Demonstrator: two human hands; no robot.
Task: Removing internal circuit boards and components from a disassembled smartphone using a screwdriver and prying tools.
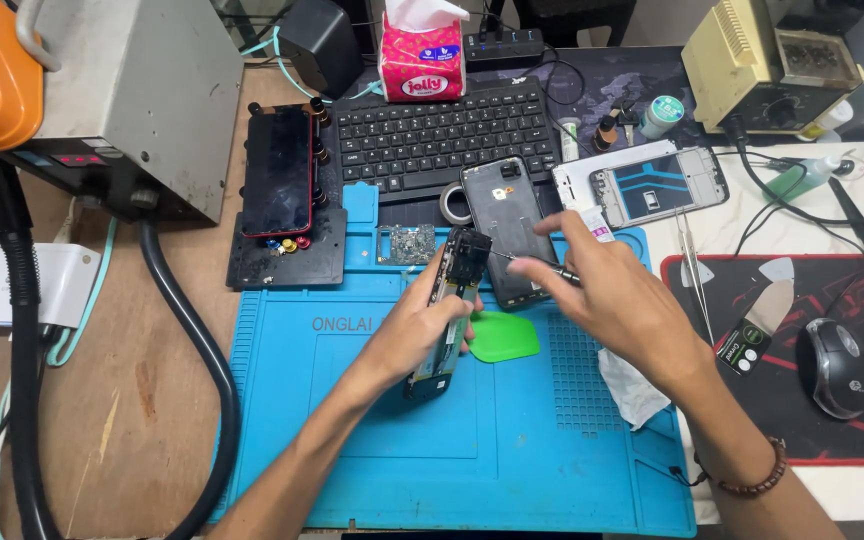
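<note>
My left hand (414,335) grips an opened phone body (449,310), held on edge and tilted above the blue work mat (512,450). My right hand (607,295) pinches a thin screwdriver (532,262) whose tip points at the upper part of that phone. A green plastic pry card (504,337) lies on the mat just under both hands. A dark phone back panel (504,225) rests flat behind the held phone. A small circuit board (405,244) sits at the mat's far edge.
A red-edged phone (277,170) lies on a black holder at left, beside a grey station with a thick hose (187,310). A keyboard (442,135) and tissue pack (422,55) are behind. A white phone frame (652,185), tweezers (692,265), mouse (837,365) and white cloth (632,385) lie right.
</note>
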